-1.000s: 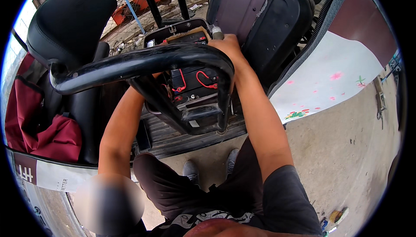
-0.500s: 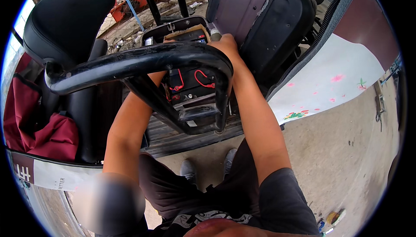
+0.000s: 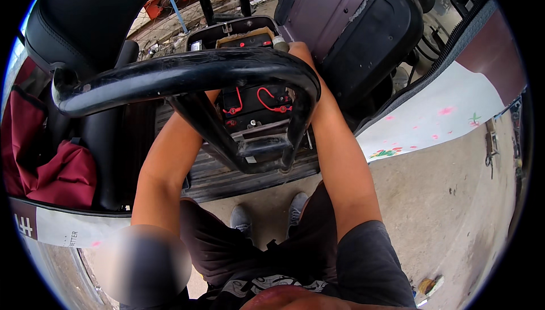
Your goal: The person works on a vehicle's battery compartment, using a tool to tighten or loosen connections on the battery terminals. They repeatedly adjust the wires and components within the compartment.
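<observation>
Both hands reach forward under the black tubular handrail [image 3: 187, 74] into the open battery compartment [image 3: 250, 32] of the small vehicle. Your right hand [image 3: 298, 49] lies at the compartment's right rim, just beside a grey cylindrical handle [image 3: 280, 43], perhaps a tool's; whether its fingers are closed on that handle or merely rest against it cannot be told, since the rail and the wrist cover them. Your left hand is not visible at all: the left forearm [image 3: 170, 157] passes behind the rail and ends there, so its state cannot be told either. The black battery [image 3: 255, 106], with red cables [image 3: 267, 103] looped across its face, sits low in the compartment between your two forearms, and a second unit with a brown top [image 3: 245, 39] lies farther in. Compared with one second ago, the left forearm has swung from an outward slant to a steeper line closer to the battery, while the right hand has kept its place at the rim; this suggests that the work has settled on the battery's terminals. A black seat [image 3: 85, 15] and a maroon cloth [image 3: 51, 168] lie to the left; a raised seat base [image 3: 352, 26] stands to the right.
</observation>
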`<state>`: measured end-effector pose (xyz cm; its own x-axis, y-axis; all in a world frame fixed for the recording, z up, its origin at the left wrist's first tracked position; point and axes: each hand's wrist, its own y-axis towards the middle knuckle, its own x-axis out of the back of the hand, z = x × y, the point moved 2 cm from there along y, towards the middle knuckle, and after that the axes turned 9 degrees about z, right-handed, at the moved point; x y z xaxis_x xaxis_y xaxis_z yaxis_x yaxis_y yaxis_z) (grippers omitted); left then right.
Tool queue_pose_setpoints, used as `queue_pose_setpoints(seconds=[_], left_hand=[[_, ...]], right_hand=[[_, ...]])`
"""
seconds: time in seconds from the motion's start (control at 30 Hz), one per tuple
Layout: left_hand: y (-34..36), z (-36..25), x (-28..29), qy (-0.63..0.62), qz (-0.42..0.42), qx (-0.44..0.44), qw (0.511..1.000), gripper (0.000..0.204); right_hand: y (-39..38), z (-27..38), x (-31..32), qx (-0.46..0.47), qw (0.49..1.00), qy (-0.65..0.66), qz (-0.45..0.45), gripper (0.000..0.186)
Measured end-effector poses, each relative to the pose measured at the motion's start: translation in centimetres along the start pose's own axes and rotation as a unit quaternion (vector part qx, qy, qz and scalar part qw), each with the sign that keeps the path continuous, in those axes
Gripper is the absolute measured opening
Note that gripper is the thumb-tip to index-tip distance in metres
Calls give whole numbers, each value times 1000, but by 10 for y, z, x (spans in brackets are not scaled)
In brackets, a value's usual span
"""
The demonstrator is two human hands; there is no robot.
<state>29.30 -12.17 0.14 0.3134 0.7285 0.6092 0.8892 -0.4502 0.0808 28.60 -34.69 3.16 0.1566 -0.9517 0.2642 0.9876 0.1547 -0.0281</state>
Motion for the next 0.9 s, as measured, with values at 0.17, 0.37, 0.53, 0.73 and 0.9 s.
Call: queue_pose_setpoints(seconds=[0.17, 0.37, 0.53, 0.73, 0.9], left_hand=[[-12, -27, 3, -401, 126, -6, 907, 15], [-17, -61, -1, -601, 208, 31, 771, 16], [-9, -64, -11, -623, -36, 136, 769, 21], [-11, -21, 15, -618, -125, 67, 773, 25], [-9, -1, 36, -591, -99, -29, 800, 27]], right_hand=[[-15, 12, 0, 22, 991, 121, 51, 25], [-2, -4, -2, 33, 982, 170, 80, 24], [-10, -3, -5, 77, 990, 91, 77, 30], [-13, 4, 10, 88, 986, 120, 77, 41], [3, -8, 14, 98, 995, 9, -15, 39]])
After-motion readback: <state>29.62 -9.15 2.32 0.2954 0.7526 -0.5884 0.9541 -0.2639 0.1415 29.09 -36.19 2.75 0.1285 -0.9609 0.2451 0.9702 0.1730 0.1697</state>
